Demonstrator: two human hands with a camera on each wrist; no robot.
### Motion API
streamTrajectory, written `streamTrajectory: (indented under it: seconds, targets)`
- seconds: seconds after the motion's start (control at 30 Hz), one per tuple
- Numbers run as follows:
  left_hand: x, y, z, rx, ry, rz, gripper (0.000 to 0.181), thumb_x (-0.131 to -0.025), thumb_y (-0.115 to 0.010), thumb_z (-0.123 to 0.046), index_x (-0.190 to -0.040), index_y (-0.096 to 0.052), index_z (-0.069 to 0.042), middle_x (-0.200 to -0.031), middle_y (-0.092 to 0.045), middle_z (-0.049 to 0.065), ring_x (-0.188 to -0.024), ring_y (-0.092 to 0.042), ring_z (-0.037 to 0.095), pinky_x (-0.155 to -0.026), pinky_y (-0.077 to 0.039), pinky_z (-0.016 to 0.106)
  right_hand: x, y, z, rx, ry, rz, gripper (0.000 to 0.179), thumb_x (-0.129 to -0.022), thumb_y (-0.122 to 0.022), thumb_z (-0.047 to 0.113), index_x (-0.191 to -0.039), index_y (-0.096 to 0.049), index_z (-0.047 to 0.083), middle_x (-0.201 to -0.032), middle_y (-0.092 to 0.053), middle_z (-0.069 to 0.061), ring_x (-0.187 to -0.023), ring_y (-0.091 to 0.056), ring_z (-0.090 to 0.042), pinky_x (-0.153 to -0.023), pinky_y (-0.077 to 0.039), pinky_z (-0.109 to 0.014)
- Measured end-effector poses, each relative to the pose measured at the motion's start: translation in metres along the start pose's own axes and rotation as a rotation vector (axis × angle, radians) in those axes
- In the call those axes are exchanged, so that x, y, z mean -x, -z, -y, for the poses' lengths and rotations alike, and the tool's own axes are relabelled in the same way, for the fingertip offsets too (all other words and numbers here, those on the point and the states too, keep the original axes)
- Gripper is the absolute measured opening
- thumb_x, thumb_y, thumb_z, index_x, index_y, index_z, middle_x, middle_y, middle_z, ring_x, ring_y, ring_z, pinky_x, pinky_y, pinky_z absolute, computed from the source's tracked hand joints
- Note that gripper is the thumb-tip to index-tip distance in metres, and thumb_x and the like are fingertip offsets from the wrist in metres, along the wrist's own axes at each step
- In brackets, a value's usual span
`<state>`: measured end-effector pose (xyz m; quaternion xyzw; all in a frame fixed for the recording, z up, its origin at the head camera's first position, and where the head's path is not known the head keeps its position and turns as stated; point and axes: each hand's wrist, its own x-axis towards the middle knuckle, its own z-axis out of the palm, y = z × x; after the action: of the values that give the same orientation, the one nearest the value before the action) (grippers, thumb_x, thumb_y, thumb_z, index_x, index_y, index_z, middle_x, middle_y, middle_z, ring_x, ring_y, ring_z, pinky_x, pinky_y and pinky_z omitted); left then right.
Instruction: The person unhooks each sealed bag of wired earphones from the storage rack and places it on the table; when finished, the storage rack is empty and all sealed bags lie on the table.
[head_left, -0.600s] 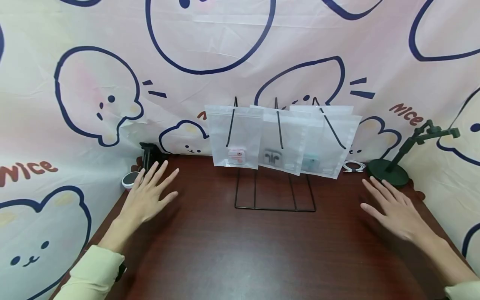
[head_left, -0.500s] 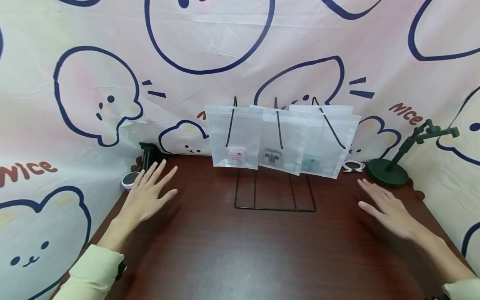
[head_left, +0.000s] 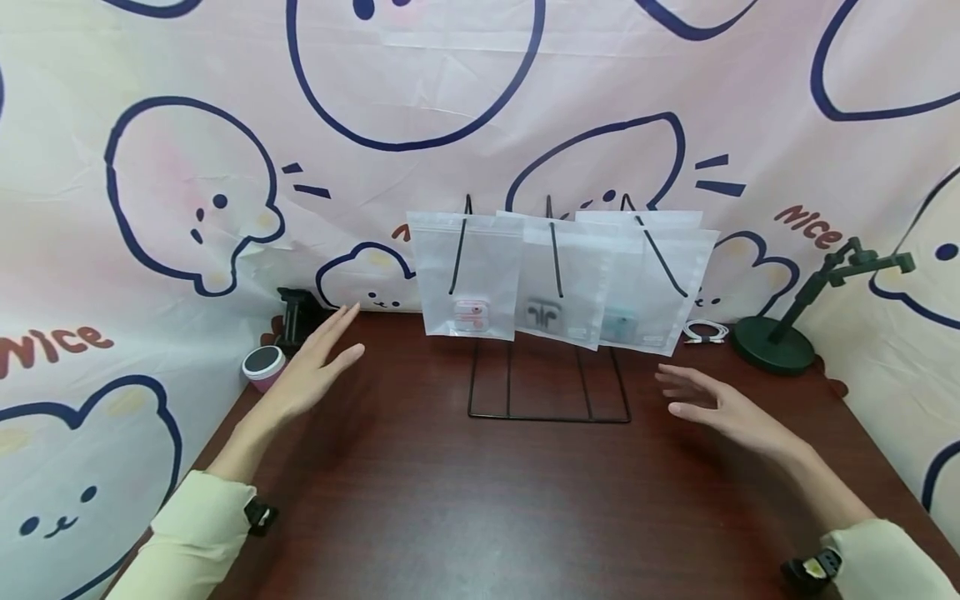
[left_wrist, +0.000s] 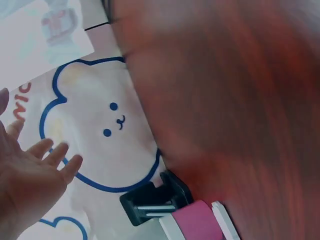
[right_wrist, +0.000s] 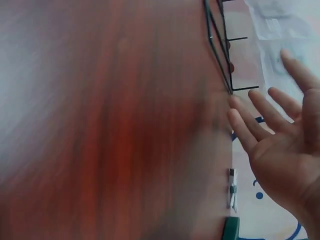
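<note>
White bags point(head_left: 572, 268) hang beyond both loosely outstretched hands point(head_left: 309, 377) point(head_left: 723, 411).

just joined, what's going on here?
A person's left hand and right hand reach out over a dark reddish-brown table, both empty. Between and beyond them, translucent white plastic bags with small items inside hang on a black wire rack. Neither hand grips a bag. A round pink-and-white container stands by the left hand.
</note>
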<state>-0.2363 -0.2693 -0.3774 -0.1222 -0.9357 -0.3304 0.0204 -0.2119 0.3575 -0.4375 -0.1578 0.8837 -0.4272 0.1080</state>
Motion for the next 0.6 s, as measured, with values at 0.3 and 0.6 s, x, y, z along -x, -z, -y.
streamTrajectory:
  seconds: [0.3, 0.6]
  targets:
    - [-0.024, 0.006, -0.009, 0.173, 0.069, -0.046, 0.073, -0.106, -0.041, -0.063, -0.167, -0.012, -0.038, -0.171, -0.024, 0.009, -0.146, -0.039, 0.044, -0.115, -0.030, 0.070, -0.043, -0.009, -0.004, -0.305, -0.031, 0.027, 0.069, -0.103, -0.067, 0.020, -0.159, -0.033, 0.000, -0.157, -0.044, -0.027, -0.117, -0.069, -0.014, -0.092, -0.058, -0.033]
    - [-0.048, 0.010, -0.027, 0.274, 0.060, -0.115, 0.072, -0.103, -0.052, -0.060, -0.166, -0.025, -0.037, -0.164, -0.038, 0.015, -0.134, -0.054, 0.043, -0.114, -0.038, 0.063, -0.072, -0.026, -0.001, -0.272, -0.084, -0.029, 0.068, -0.099, -0.072, 0.016, -0.157, -0.040, 0.003, -0.152, -0.049, -0.027, -0.115, -0.065, -0.018, -0.088, -0.059, -0.033]
